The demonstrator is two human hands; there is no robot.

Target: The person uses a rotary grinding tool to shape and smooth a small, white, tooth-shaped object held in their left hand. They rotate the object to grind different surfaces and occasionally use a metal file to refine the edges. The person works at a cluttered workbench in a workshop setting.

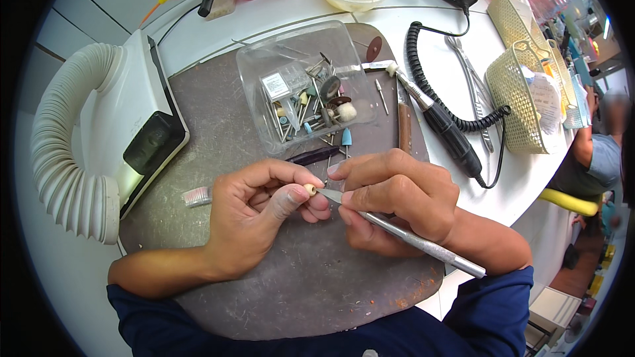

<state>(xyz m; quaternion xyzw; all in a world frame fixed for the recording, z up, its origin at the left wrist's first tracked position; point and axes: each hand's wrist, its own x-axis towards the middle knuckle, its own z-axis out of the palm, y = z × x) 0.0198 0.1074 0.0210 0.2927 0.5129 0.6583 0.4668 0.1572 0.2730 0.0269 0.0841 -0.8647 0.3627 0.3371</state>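
Observation:
My left hand [259, 215] pinches a small cream tooth-like piece [309, 190] between thumb and fingertips, low over the dark work mat [218, 112]. My right hand [397, 198] grips a slim metal carving knife [410, 239] like a pen. Its blade tip touches the small piece, and its handle runs back to the lower right past my wrist. Both hands meet at the middle of the mat, just in front of a clear plastic box [301, 86] filled with several small grinding bits.
A black rotary handpiece [444, 131] with a coiled cable lies right of the box. A white suction unit [142, 116] with a ribbed hose stands at left. Metal pliers [473, 86] and woven baskets [519, 99] sit at right; a small brush [196, 196] rests near my left hand.

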